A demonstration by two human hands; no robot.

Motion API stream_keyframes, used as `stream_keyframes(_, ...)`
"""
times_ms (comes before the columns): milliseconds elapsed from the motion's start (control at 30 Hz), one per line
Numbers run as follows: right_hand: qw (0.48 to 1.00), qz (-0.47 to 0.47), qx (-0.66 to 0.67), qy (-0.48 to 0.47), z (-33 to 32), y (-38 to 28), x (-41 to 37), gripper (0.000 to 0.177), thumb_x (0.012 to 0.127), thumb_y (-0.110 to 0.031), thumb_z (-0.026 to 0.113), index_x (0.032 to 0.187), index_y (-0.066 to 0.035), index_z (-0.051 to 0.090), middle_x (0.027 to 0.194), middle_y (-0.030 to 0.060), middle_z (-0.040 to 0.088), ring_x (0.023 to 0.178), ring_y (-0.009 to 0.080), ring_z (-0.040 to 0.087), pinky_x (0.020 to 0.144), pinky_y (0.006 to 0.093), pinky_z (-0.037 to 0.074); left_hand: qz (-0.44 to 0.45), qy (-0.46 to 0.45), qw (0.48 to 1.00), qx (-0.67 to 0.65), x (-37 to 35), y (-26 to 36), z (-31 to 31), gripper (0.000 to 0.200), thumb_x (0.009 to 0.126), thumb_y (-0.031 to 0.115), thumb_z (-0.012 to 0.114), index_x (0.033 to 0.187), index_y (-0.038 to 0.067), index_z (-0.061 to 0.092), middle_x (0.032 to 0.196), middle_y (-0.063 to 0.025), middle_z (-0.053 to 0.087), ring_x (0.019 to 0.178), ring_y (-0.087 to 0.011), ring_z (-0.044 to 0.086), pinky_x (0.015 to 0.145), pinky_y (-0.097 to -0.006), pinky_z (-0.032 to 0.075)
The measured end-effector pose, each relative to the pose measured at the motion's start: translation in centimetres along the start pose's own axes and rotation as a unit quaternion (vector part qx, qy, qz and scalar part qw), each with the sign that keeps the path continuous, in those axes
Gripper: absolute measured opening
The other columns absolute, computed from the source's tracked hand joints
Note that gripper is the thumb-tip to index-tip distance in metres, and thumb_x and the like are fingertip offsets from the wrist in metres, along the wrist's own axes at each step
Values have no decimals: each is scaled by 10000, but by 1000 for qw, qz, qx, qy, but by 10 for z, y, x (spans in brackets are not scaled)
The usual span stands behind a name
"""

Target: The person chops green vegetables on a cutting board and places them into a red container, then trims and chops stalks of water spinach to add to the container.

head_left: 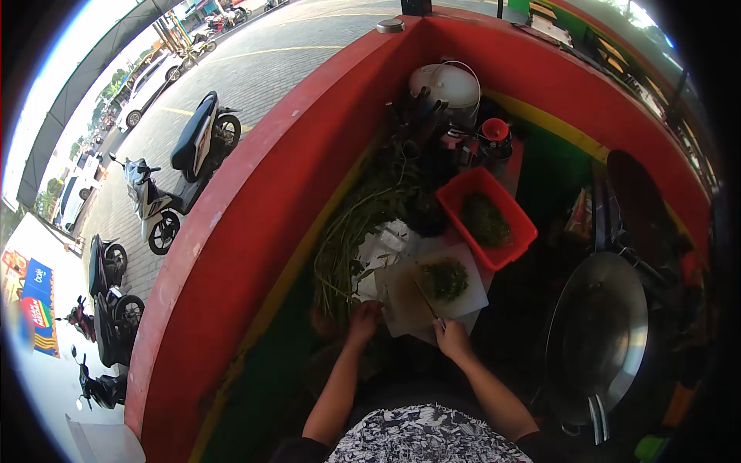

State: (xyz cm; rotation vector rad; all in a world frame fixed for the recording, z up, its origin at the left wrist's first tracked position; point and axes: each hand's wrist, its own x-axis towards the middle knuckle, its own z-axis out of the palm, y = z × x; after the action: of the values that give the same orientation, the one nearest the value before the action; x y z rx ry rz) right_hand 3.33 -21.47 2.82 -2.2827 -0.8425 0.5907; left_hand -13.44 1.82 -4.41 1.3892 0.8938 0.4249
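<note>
My right hand (452, 338) is closed around the handle of a knife (427, 299), whose blade lies over a white cutting board (401, 305). Chopped greens (445, 278) form a pile on the board, to the right of the blade. At the board's left edge is my left hand (366, 318), its fingers curled; whatever they hold, if anything, is too small and dark to make out. Long green stems (340, 239) lie beyond my left hand. Behind the board, a red basin (519, 245) holds more cut greens (485, 219).
A large metal wok (598, 332) stands at the right. Beyond the basin are a white bucket (445, 85) and a red funnel-like item (495, 130). A red wall (262, 185) curves along the left and back, with parked motorcycles (158, 201) outside.
</note>
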Motion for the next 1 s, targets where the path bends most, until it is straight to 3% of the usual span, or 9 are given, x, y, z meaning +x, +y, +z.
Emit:
stream_keyframes(267,999,19,40,20,-18,21,2,406,1070,-333,610,1005,54,714,839,305,694,842,513,699,708,521,531,228,87,887,392,39,217,-6,212,1088,139,518,1137,8,677,1104,-240,709,964,-487,669,810,-529,539)
stream_keyframes(433,996,32,81,33,-31,15,-5,419,1063,-360,630,989,45,711,790,283,676,762,472,704,648,486,510,281,147,835,449,85,333,-3,194,1080,127,523,1110,15,678,1110,-222,699,963,-464,681,791,-545,539)
stream_keyframes(600,989,45,96,99,-48,7,-13,413,1014,-365,709,902,32,689,741,273,677,749,495,692,626,530,512,391,110,769,495,210,237,-21,207,1031,86,525,1106,-7,694,1090,-229,693,971,-465,677,837,-551,553)
stream_keyframes(633,991,52,64,108,-46,16,-15,407,1000,-360,727,889,29,680,724,268,671,735,495,689,622,536,511,263,51,772,577,229,202,-24,220,1004,81,517,1086,3,706,1114,-232,701,1039,-449,678,903,-542,551)
stream_keyframes(733,989,82,21,120,-55,31,-22,382,981,-331,747,875,28,668,773,269,684,763,489,694,647,538,523,265,1,742,616,246,111,-42,222,1001,96,527,1119,18,698,1203,-236,703,1144,-422,670,996,-529,532)
stream_keyframes(867,984,77,-50,156,-68,56,-22,296,967,-243,755,923,41,684,1049,283,718,925,467,707,768,523,554,176,-35,738,650,201,128,-18,295,1007,126,554,1253,15,672,1289,-241,680,1214,-419,643,1048,-527,513)
stream_keyframes(933,980,70,-39,184,-71,61,-14,273,960,-218,759,952,46,692,1121,277,708,975,463,702,812,515,557,430,163,672,580,158,150,-2,438,1012,167,588,1411,-12,595,1386,-251,629,1290,-424,594,1115,-514,477)
stream_keyframes(967,975,59,-28,214,-72,63,-8,255,954,-193,763,980,52,700,1192,271,699,1026,459,697,856,507,561,430,161,672,581,137,154,6,438,1012,167,588,1411,-12,595,1386,-251,629,1290,-424,594,1115,-514,477)
stream_keyframes(1000,975,59,-27,215,-72,66,-3,255,954,-193,763,980,52,700,1192,271,699,1026,459,697,856,507,561,349,134,754,540,114,155,15,492,1007,190,609,1450,-20,565,1414,-256,606,1317,-431,570,1134,-511,460)
